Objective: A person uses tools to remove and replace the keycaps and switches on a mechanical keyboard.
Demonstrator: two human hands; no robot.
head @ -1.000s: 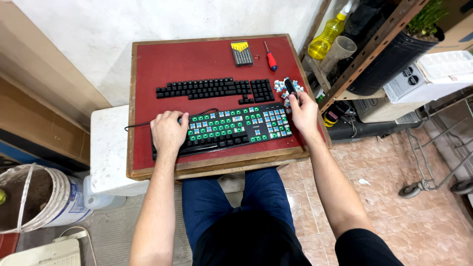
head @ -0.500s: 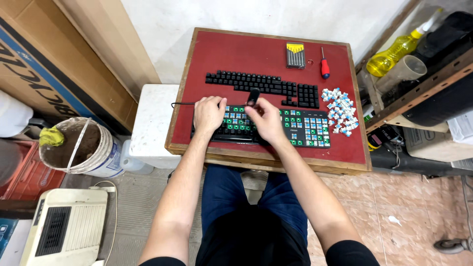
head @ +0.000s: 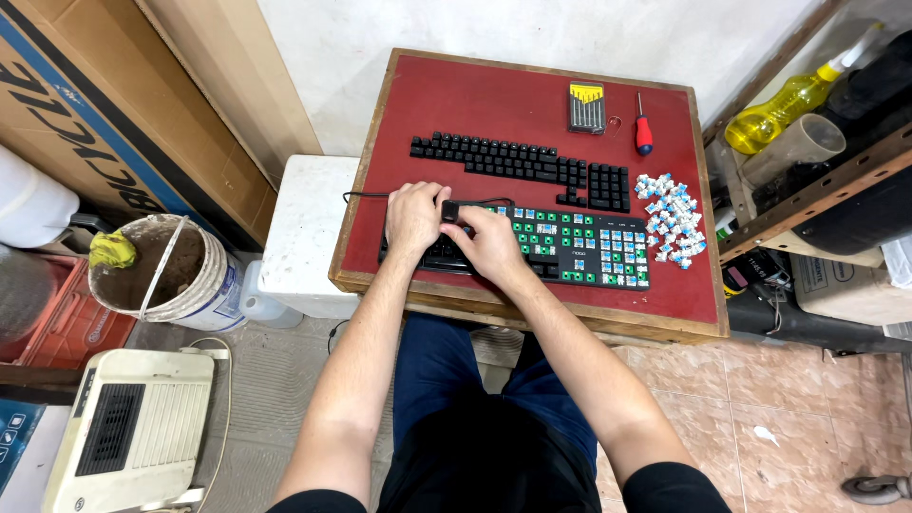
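1. We now have both hands at the left end of the stripped keyboard (head: 532,249) on the red tabletop (head: 494,100); a second ago our right hand was out at the far right by the pile of loose switches (head: 673,220), so one was likely fetched for seating.
2. Our left hand (head: 413,217) lies curled on the board's left end, steadying it; whether it holds anything we cannot tell.
3. Our right hand (head: 489,242) pinches a small dark piece (head: 449,210) between its fingertips, just above the board.
4. The row of removed black keycaps (head: 518,161) lies behind, untouched.

Stripped green-plated keyboard (head: 570,245), flat, perhaps half-keyed
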